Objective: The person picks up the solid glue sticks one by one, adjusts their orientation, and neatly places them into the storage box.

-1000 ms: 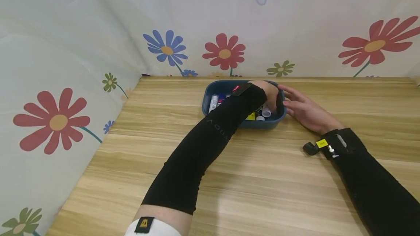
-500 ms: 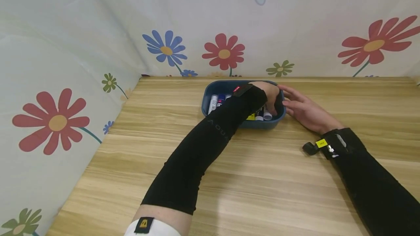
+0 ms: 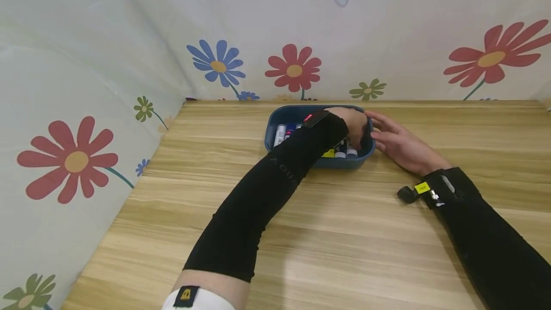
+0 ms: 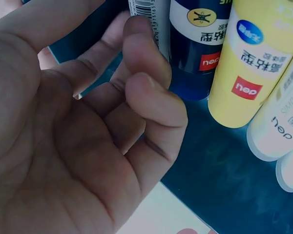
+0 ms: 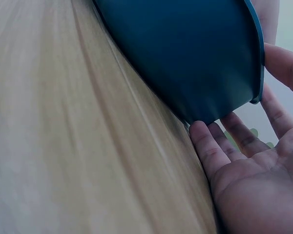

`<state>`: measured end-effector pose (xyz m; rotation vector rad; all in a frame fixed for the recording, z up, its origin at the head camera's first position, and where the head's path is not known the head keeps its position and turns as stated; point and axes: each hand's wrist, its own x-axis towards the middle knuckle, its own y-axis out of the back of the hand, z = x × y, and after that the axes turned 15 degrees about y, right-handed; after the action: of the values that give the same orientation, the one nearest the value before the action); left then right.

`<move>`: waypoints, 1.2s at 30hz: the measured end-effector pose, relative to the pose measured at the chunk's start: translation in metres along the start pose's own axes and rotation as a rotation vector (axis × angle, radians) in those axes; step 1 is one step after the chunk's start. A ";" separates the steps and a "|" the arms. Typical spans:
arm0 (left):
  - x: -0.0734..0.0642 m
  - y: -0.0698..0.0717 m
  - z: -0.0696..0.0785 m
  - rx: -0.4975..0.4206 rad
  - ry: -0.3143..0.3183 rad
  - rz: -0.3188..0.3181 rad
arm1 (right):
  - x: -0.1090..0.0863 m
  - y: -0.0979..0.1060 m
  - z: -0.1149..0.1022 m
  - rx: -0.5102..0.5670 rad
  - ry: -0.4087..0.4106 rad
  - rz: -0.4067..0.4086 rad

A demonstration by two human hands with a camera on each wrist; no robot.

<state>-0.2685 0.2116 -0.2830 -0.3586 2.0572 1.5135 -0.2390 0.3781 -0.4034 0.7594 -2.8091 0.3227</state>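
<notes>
A dark blue bin (image 3: 320, 161) holds several glue sticks near the table's back edge. My left hand (image 4: 88, 122) reaches into its right end with fingers loosely bent. The fingertips lie against or right beside a white glue stick (image 4: 149, 6) with a barcode; whether they touch it, I cannot tell. Alongside it lie a navy glue stick (image 4: 198, 48), a yellow glue stick (image 4: 249, 58) and a white glue stick (image 4: 273, 122). Outside the bin, my right hand (image 3: 402, 146) rests its extended fingers (image 5: 212, 151) against the right end wall and rim.
The bin stands on a wood-grain table (image 3: 344, 243). Behind it hangs a white cloth (image 3: 409, 23) printed with flowers. More glue sticks, one of them white (image 3: 280, 134), lie at the bin's left end, partly behind my left sleeve (image 3: 254, 209).
The tilted white glue stick at the bin's right end has turned and shifted into line beside the navy one. My left hand has moved slightly; the right hand stays at the wall.
</notes>
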 end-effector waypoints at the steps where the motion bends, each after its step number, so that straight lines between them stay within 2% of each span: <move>1: 0.000 0.000 -0.001 -0.013 -0.011 0.000 | 0.000 0.000 0.000 -0.002 -0.001 0.000; 7: -0.002 0.000 -0.007 -0.065 -0.076 -0.001 | 0.000 0.000 0.000 0.006 0.003 0.005; 10: -0.002 0.000 -0.009 -0.061 -0.099 -0.005 | 0.000 0.000 0.000 0.014 0.003 0.006; 21: -0.003 0.000 -0.015 -0.065 -0.127 0.003 | 0.002 0.000 0.000 0.015 0.008 -0.006; 28: 0.004 -0.007 -0.030 -0.179 -0.238 0.022 | 0.004 0.002 -0.001 0.021 0.010 -0.012; 36: 0.003 -0.009 -0.049 -0.242 -0.276 0.013 | 0.000 0.001 0.000 0.031 -0.004 -0.003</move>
<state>-0.2789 0.1632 -0.2818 -0.2127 1.6733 1.7200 -0.2395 0.3784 -0.4038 0.7713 -2.8128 0.3651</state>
